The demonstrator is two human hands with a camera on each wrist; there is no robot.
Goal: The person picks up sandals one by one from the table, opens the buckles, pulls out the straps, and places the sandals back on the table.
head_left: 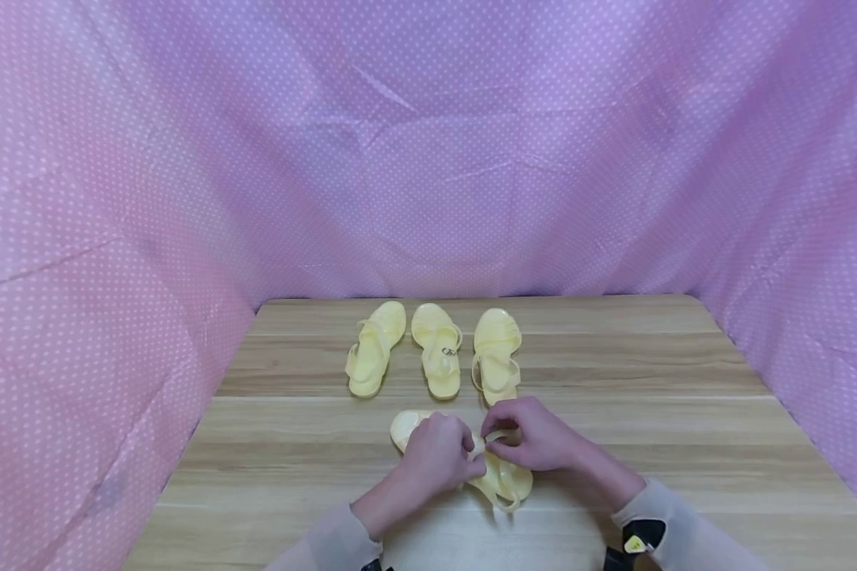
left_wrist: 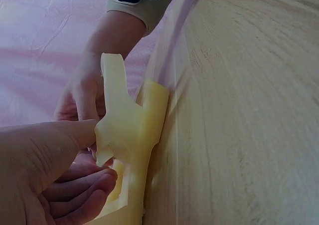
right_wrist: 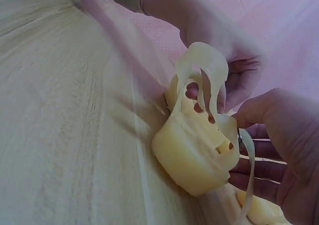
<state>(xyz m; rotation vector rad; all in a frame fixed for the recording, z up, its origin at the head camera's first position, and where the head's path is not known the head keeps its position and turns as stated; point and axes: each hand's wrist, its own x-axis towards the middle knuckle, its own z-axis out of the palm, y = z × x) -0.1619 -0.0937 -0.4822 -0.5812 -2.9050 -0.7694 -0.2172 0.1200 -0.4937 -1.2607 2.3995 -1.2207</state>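
Observation:
A pale yellow jelly sandal (head_left: pixel 517 480) lies sideways on the table near the front, its toe pointing left. My left hand (head_left: pixel 439 452) grips the sandal's upper near the middle, with thumb and fingers on the strap (left_wrist: pixel 122 125) in the left wrist view. From the other side, my right hand (head_left: pixel 532 434) pinches the ankle strap beside a small metal buckle (right_wrist: pixel 240 139). The strap's loose end (right_wrist: pixel 249 175) hangs past the right fingers. At the heel, a strap loop (right_wrist: pixel 202 55) stands up. Parts of the sandal are hidden behind both hands.
Behind the hands stand three similar yellow sandals in a row: a left one (head_left: pixel 371 353), a middle one (head_left: pixel 441 361) and a right one (head_left: pixel 496 341). The right one's heel is close to my right hand. Pink dotted cloth (head_left: pixel 428 174) surrounds the wooden table (head_left: pixel 650 373).

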